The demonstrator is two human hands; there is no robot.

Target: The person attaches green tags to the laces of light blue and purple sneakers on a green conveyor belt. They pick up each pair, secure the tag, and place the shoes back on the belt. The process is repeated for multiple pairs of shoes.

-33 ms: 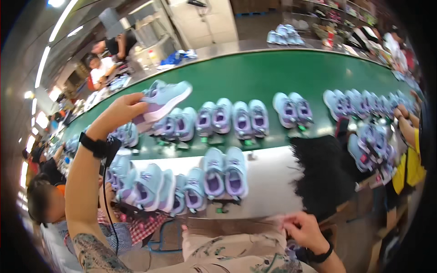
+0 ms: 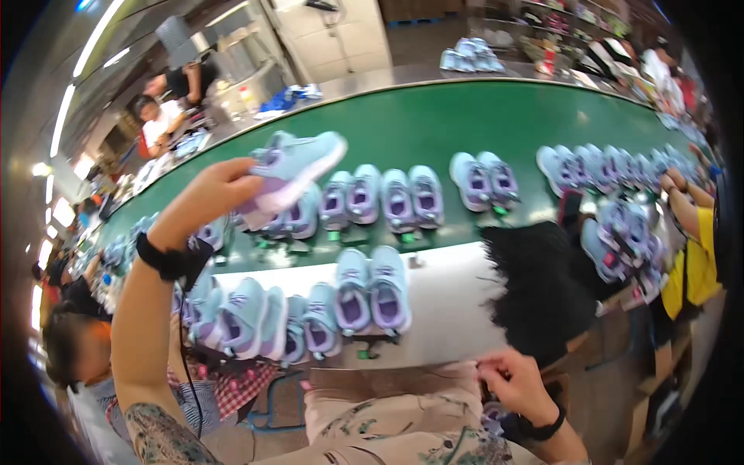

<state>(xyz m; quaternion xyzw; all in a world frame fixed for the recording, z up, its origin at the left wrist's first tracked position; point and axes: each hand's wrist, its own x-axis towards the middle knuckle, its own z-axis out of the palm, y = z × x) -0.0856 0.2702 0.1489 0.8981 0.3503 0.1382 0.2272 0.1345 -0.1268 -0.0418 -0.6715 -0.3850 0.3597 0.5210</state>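
My left hand (image 2: pixel 225 186) is raised over the green surface, its fingers and thumb closed round the heel end of a light blue and lilac sneaker (image 2: pixel 298 159). That shoe's toe points right and slightly up, above a row of similar sneakers (image 2: pixel 349 198). Low at the right, near the white table edge and my lap, is my right hand (image 2: pixel 515 384). Its fingers are curled together; whether anything is pinched in them I cannot make out. Nearest in front of me, a pair of sneakers (image 2: pixel 372 291) stands on the white table (image 2: pixel 446 310).
The green belt-like surface (image 2: pixel 434 116) curves across ahead. More sneakers (image 2: pixel 248 310) crowd the table's left side. A black fringed bundle (image 2: pixel 535 291) lies at right, beside a heap of sneakers (image 2: pixel 624 236). Co-workers sit close at left (image 2: pixel 77 341) and right (image 2: pixel 701 240).
My left hand has carried the sneaker a little to the right, its toe now slightly higher. The whole view has shifted slightly. My right hand stays near the table edge.
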